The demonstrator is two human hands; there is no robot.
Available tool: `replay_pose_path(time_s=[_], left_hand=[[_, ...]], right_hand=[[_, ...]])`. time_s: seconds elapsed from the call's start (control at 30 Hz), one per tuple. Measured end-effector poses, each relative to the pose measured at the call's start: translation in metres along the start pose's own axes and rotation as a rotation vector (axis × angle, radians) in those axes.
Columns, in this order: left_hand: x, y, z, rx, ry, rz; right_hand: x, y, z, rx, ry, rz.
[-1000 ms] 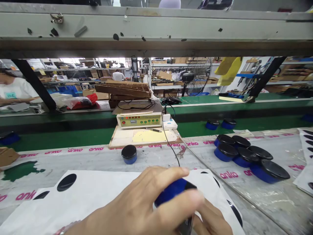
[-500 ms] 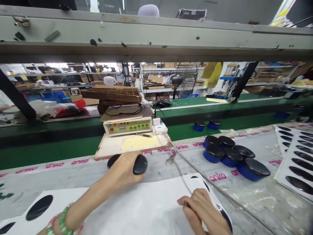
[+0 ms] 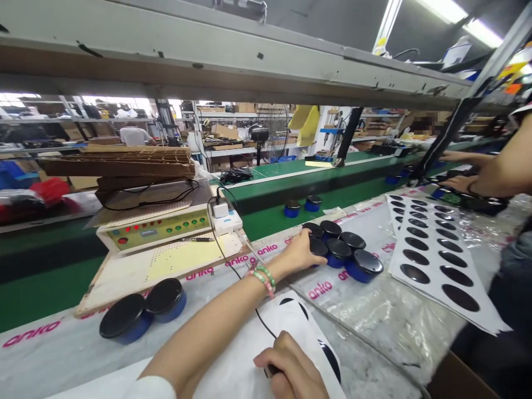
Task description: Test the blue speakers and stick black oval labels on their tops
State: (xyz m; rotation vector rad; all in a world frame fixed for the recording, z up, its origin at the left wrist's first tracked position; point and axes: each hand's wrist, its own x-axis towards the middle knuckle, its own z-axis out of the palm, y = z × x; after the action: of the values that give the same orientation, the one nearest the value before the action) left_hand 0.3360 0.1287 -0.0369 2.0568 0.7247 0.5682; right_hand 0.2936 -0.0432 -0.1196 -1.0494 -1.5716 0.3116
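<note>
My left hand (image 3: 302, 252), a bead bracelet on its wrist, reaches right to a cluster of blue pucks with black tops (image 3: 353, 249). Its fingers curl around the nearest puck (image 3: 319, 247), which still stands on the bench. At the bottom edge, my right hand (image 3: 293, 370) is closed on a small dark tool (image 3: 271, 370). A thin black cable runs up from the tool. This hand rests on a white sheet with black ovals (image 3: 286, 318). Two more pucks (image 3: 143, 310) stand side by side at the left, in front of the tester board.
A cream tester box (image 3: 153, 230) with red and green lights sits on a board behind the bench. Two pucks (image 3: 301, 206) ride the green conveyor. A large sheet of black ovals (image 3: 432, 260) lies at the right. A co-worker's arms (image 3: 494, 172) work beyond it.
My left hand set a puck down beside the one at the left, then swung right to the cluster. My view has turned right. My right hand keeps its hold on the tool.
</note>
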Motion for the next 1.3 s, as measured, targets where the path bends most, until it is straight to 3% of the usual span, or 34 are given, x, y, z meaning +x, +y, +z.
replay_pose_path(time_s=[0.07, 0.13, 0.27, 0.33, 0.5, 0.57, 0.7, 0.9, 1.03, 1.2, 1.3], left_hand=[[-0.004, 0.000, -0.003, -0.165, 0.029, -0.035], [-0.027, 0.003, -0.024, -0.332, 0.077, -0.070], [-0.108, 0.019, -0.079, -0.676, 0.135, -0.195], [-0.155, 0.025, -0.096, -0.787, 0.205, -0.277], [-0.242, 0.018, -0.105, -1.294, 0.455, -0.499], [-0.262, 0.011, -0.105, -1.426, 0.444, -0.516], [-0.285, 0.006, -0.103, -1.539, 0.296, -0.373], [-0.292, 0.016, -0.103, -1.535, 0.261, -0.361], [-0.292, 0.019, -0.100, -1.417, 0.317, -0.341], [-0.297, 0.019, -0.098, -0.880, 0.417, -0.216], [-0.300, 0.020, -0.102, -0.493, 0.389, -0.176]], right_hand=[[0.001, -0.001, -0.006, 0.031, 0.029, -0.023], [0.003, -0.003, -0.014, 0.056, 0.078, -0.024], [0.017, -0.017, -0.031, 0.036, 0.167, 0.031], [0.030, -0.029, -0.036, -0.007, 0.168, 0.048], [0.062, -0.064, -0.029, -0.032, -0.105, -0.061], [0.070, -0.075, -0.018, -0.019, -0.193, -0.108], [0.072, -0.090, 0.000, 0.006, -0.275, -0.174], [0.069, -0.103, 0.010, -0.067, -0.236, -0.253], [0.065, -0.105, 0.008, -0.218, -0.211, -0.270], [0.059, -0.105, 0.007, -0.366, -0.185, -0.308], [0.056, -0.097, 0.010, -0.244, -0.197, -0.249]])
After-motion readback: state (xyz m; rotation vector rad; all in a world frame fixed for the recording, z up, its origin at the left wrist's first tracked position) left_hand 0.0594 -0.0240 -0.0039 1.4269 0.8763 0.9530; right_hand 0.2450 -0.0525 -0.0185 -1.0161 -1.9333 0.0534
